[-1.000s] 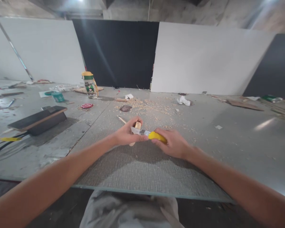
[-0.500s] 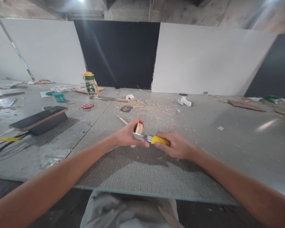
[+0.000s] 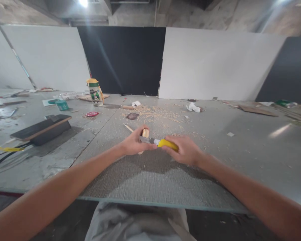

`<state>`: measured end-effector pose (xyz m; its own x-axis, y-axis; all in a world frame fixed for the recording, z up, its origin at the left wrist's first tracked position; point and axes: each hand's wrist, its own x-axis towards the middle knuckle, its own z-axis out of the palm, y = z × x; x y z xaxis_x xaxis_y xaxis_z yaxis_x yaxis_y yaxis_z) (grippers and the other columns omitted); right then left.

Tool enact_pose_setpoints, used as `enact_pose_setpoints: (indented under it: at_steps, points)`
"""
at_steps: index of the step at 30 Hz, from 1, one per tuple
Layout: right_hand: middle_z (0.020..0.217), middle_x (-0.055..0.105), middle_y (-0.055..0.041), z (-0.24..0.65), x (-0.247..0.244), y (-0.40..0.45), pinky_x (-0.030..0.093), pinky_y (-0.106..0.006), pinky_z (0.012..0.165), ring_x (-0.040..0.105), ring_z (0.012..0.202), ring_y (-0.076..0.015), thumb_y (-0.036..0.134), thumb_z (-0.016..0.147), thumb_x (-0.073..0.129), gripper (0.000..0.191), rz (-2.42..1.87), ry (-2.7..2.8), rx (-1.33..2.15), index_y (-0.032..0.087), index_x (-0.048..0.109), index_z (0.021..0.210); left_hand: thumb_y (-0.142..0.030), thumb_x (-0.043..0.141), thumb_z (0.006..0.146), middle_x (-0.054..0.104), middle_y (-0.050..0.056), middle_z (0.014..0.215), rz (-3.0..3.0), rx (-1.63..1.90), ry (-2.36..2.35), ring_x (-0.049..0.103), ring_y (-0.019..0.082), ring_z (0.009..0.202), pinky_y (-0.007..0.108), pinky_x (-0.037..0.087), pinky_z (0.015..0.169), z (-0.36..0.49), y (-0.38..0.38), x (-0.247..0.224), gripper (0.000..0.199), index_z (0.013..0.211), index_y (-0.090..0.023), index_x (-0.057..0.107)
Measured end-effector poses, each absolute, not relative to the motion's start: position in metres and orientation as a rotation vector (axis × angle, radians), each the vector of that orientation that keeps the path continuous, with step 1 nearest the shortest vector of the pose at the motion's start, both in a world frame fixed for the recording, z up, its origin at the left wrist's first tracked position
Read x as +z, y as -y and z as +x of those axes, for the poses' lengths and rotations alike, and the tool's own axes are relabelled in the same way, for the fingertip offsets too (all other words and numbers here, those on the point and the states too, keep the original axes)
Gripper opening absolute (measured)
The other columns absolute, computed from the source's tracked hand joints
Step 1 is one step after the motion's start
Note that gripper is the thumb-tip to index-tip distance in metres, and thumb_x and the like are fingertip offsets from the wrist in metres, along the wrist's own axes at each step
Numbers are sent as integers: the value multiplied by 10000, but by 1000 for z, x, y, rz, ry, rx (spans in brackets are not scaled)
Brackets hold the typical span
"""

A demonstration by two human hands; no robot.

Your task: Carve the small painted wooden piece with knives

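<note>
My left hand (image 3: 136, 142) is wrapped round a small pale wooden piece (image 3: 145, 133), whose top shows above the fingers. In my right hand (image 3: 183, 149) is a yellow-handled knife (image 3: 168, 145), its metal blade pointing left across the near side of the wood. The left thumb lies along the blade, close to the handle's front end. Under and behind the left hand a thin pale stick (image 3: 128, 128) rests on the grey table (image 3: 150, 187), partly hidden.
Wood shavings (image 3: 158, 113) and a dark flat piece (image 3: 132, 116) lie beyond the hands. A yellow-lidded bottle (image 3: 95, 93), red disc (image 3: 92, 114), teal container (image 3: 62, 105) and black cabled device (image 3: 50, 129) stand left. Crumpled tissue (image 3: 193, 107) lies right of the shavings.
The knife blade has tilted slightly and sits a little higher against the wood. My right hand has shifted slightly left with the knife. The view has also moved a little.
</note>
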<state>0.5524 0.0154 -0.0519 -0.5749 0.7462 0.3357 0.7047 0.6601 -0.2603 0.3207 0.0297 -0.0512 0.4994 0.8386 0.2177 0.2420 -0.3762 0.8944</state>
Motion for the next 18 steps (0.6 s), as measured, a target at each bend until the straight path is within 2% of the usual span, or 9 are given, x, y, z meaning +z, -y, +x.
enact_pose_setpoints:
  at_steps: [5, 12, 18]
  points:
    - [623, 514, 16, 553, -52, -17, 255, -278, 566, 443, 557, -126, 518, 947, 430, 376, -1157, 2386, 202, 197, 475, 758, -437, 725, 753, 370, -97, 606, 1897, 958, -916, 357, 66, 504, 219, 301, 495, 321, -32, -53, 437, 903, -209, 385]
    - [635, 497, 21, 552, -50, -15, 256, -275, 572, 405, 554, -106, 510, 952, 428, 397, -1026, 2533, 306, 188, 466, 723, -425, 840, 598, 384, -68, 707, 2118, 954, -893, 364, 79, 613, 223, 312, 540, 319, -34, -51, 539, 860, -192, 430]
    - [625, 498, 23, 552, -48, -14, 242, -277, 573, 420, 561, -116, 514, 942, 442, 374, -1110, 2496, 195, 195, 473, 750, -451, 787, 682, 352, -94, 658, 1911, 882, -873, 359, 52, 497, 208, 297, 473, 323, -28, -52, 518, 875, -217, 368]
